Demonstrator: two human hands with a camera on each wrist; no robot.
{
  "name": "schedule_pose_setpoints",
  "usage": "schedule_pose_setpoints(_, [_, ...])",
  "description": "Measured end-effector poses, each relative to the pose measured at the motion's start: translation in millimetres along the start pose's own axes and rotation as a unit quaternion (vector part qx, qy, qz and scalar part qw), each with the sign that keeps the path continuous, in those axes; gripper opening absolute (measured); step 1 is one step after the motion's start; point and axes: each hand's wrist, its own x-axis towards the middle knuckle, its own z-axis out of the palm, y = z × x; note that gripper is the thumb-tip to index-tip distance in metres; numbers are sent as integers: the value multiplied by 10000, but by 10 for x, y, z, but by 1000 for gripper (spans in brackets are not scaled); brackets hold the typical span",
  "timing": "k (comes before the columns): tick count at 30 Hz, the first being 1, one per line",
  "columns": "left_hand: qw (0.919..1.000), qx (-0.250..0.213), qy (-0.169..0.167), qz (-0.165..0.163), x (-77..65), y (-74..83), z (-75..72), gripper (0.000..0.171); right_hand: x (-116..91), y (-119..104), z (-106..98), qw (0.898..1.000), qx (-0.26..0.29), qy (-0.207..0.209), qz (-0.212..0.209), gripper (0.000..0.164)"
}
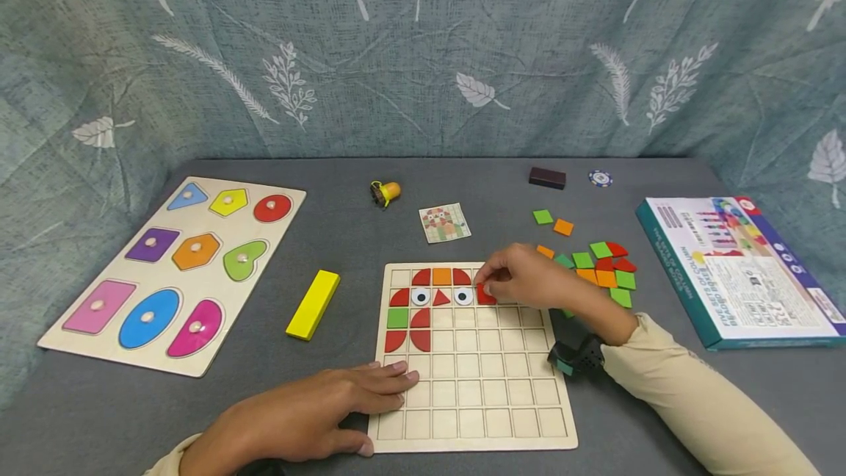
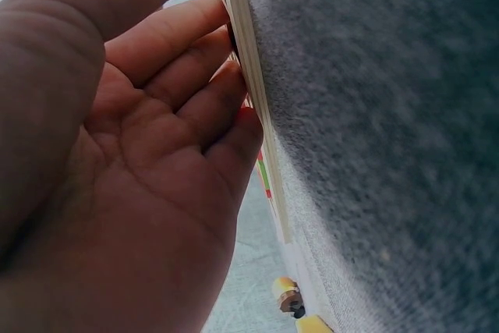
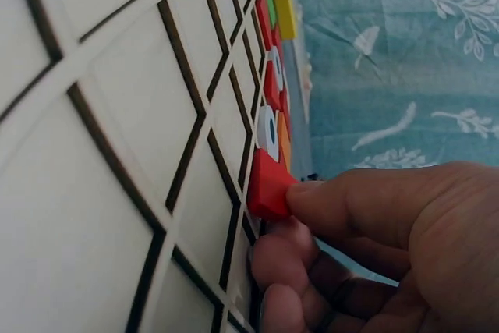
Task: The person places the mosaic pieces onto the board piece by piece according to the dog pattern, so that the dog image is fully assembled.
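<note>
A wooden grid board (image 1: 471, 388) lies on the grey table, its upper left squares filled with red quarter-round tiles, two eye tiles, a red triangle, an orange tile (image 1: 441, 276) and a green tile (image 1: 397, 318). My right hand (image 1: 529, 275) pinches a red tile (image 3: 270, 185) between thumb and fingers, at the square right of the second eye tile (image 1: 464, 296). Whether the tile is fully seated cannot be told. My left hand (image 1: 317, 410) rests with extended fingers on the board's left edge; the left wrist view shows its palm beside that edge.
Loose coloured tiles (image 1: 584, 261) lie right of the board. A pattern card (image 1: 445, 223) is behind it. Left are a yellow block (image 1: 313, 305) and a shape puzzle (image 1: 218, 344); right, a box (image 1: 740, 270). A dark block (image 1: 547, 178), poker chip (image 1: 600, 178) and small orange-yellow object (image 1: 385, 193) sit farther back.
</note>
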Motion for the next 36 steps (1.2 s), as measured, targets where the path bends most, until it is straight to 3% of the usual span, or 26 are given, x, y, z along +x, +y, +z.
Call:
schedule_pose_setpoints(23, [10000, -9, 38, 22, -6, -7, -13, 57, 37, -109, 85, 9979, -536, 113, 346, 7])
schedule_pose_setpoints(36, [9999, -84, -44, -116, 6, -3, -21, 57, 19, -116, 77, 9983, -492, 2, 317, 17])
